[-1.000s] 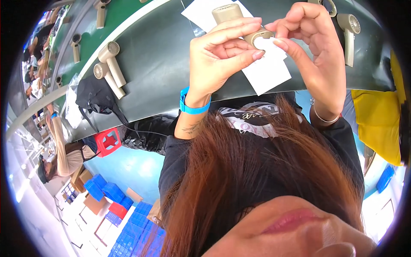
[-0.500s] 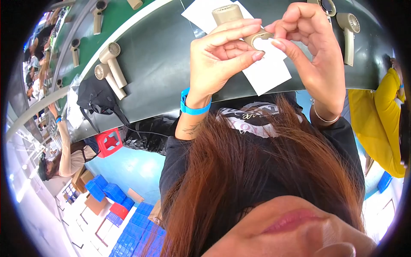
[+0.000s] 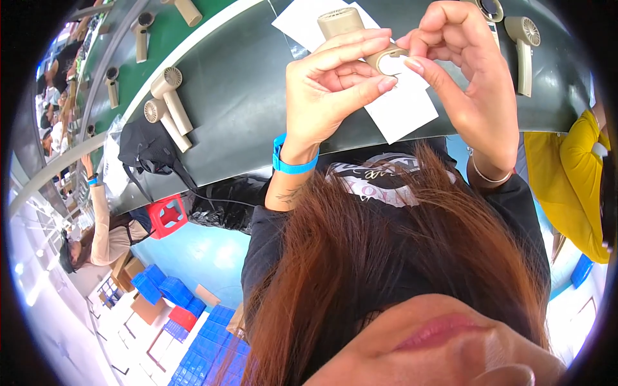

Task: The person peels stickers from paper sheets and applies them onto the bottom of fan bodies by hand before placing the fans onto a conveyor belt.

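Observation:
My left hand (image 3: 338,80) is closed around a beige handheld fan (image 3: 340,22), shaped like a small hair dryer. Its round grilled head tips away from me, and the fingers hide much of the body. The handle's end faces my right hand (image 3: 467,80). A small white piece (image 3: 390,65) lies over that end, partly against the fan. With thumb and fingertips, my right hand pinches the edge of this piece. White sheets (image 3: 404,116) lie on the dark worktop (image 3: 241,83) beneath both hands.
Two more fans (image 3: 172,106) lie to the left, near a black backpack (image 3: 148,149). Another fan (image 3: 524,55) is at the right. Several fans stand on the green belt (image 3: 168,38). People sit on both sides; a red stool (image 3: 168,215) stands left.
My hands stay nearly still at the fan's handle end. The fans on the green belt have shifted left and nearer. The person at the left has moved an arm slightly.

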A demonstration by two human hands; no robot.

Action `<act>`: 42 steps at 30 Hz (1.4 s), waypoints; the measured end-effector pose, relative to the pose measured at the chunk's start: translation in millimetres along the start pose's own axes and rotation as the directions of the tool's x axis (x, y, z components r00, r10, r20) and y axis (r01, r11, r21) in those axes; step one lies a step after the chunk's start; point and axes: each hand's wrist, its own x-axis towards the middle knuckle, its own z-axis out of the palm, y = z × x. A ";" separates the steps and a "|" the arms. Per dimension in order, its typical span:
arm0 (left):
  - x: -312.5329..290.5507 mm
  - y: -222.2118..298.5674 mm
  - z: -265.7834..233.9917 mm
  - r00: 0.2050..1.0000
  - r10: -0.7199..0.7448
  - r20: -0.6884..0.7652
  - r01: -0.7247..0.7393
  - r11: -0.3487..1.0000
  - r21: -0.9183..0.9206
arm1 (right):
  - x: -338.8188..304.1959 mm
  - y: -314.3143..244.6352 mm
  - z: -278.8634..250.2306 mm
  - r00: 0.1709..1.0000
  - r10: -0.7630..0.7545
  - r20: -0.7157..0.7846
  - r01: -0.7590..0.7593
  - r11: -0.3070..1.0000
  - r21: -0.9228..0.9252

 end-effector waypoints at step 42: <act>13.7 3.5 -13.0 0.991 0.103 -0.083 -0.102 0.995 0.022 | 27.0 25.2 5.5 0.904 -0.423 0.065 0.398 0.775 -0.491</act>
